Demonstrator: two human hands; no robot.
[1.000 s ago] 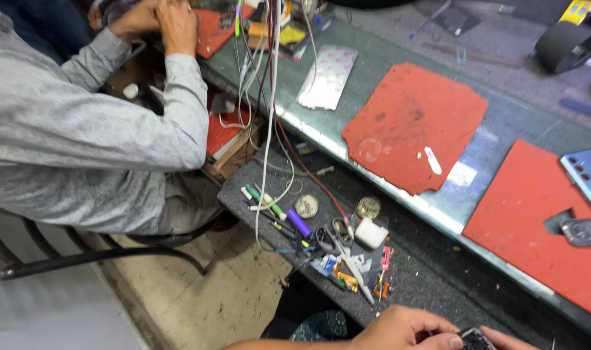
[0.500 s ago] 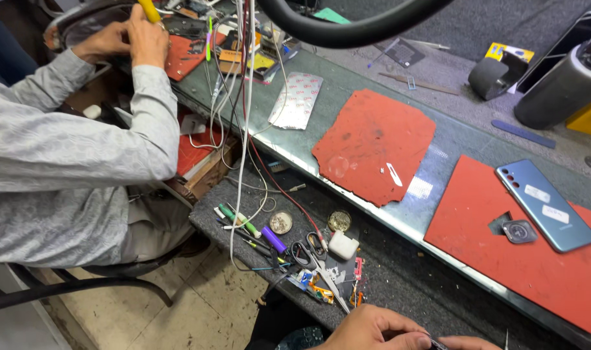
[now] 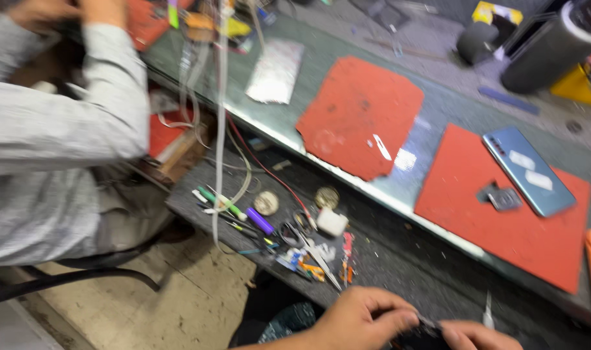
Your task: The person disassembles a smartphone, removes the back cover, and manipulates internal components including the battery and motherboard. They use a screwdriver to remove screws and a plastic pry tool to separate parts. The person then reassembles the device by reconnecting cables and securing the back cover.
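Observation:
My left hand (image 3: 360, 317) and my right hand (image 3: 478, 336) meet at the bottom edge, both pinching a small dark object (image 3: 422, 334) that is mostly hidden by my fingers. A thin metal tool (image 3: 488, 312) stands just above my right hand. Beyond them a blue phone (image 3: 530, 171) lies face down on a red mat (image 3: 503, 240), with a small grey square part (image 3: 501, 198) beside it.
A lower dark shelf (image 3: 386, 259) holds a purple pen (image 3: 260, 221), a green pen (image 3: 221, 202), a white cube (image 3: 332, 222) and tweezers. A second red mat (image 3: 360, 116), a metal plate (image 3: 276, 71) and a black cylinder (image 3: 545, 48) lie on the bench. A co-worker in a grey shirt (image 3: 49, 149) sits left; cables (image 3: 220, 129) hang down.
The view has swung right and down: the blue phone and its red mat came into sight, my hands show more fully, and the co-worker's hands slid up to the top edge.

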